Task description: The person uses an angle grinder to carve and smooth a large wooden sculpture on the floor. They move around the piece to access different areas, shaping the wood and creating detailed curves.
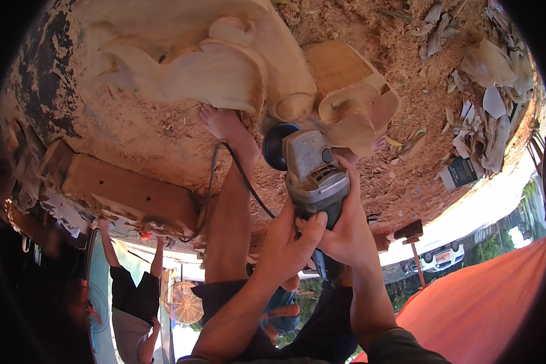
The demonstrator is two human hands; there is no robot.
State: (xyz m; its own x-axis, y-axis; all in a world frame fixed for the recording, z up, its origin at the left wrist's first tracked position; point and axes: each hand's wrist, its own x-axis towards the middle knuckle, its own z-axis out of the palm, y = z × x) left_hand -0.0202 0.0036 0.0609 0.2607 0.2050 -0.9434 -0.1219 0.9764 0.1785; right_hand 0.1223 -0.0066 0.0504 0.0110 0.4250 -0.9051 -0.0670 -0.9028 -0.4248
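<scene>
Both my hands are closed on a worn grey angle grinder [309,161]. My left hand [292,242] wraps the dark rear of its body from the left, thumb across the top. Along the right side lies my right hand [347,221], its fingers reaching forward beside the grinder's head. A round black disc [278,145] sticks out at the head's left. Just beyond it lies a large pale carved wood piece [236,67] with smooth curves. A smaller carved wood block [352,91] adjoins it on the right; whether the disc touches the wood I cannot tell.
My bare foot [221,124] stands against the large carving. A black cord [249,185] loops beside my leg. Wood shavings [164,133] cover the ground. A wooden beam [127,185] lies left, scraps and leaves [485,130] right. Another person [133,297] is at lower left.
</scene>
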